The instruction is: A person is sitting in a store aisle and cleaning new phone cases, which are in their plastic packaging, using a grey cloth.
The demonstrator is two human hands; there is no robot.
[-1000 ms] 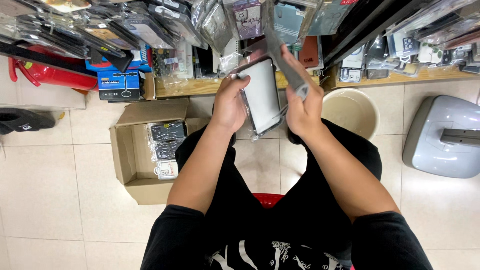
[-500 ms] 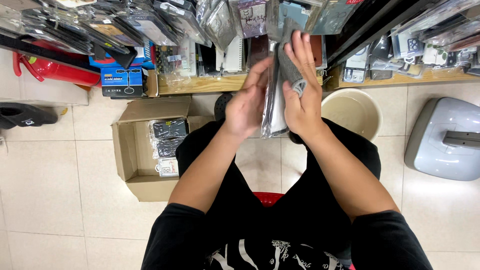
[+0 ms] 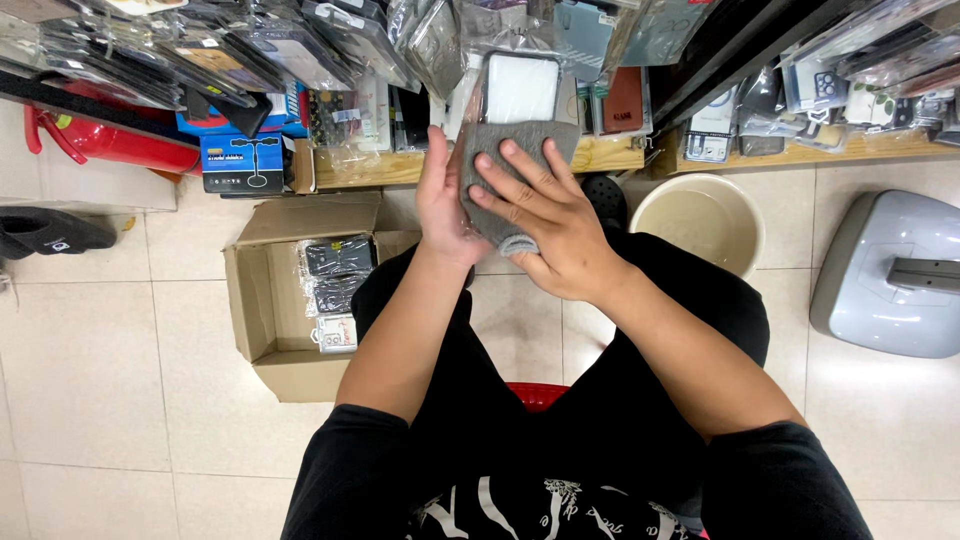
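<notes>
The packet (image 3: 520, 95) now lies flat, right hand (image 3: 545, 215) spread pressing cloth (image 3: 505, 170), left hand (image 3: 440, 200) gripping.

Single head-worn view, looking steeply down, close above the lap, floor beyond

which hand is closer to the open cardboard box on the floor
Left. The left hand grips the side of the packaged case facing the cardboard box, just above and right of it. The right hand presses the grey cloth farther away.
</notes>
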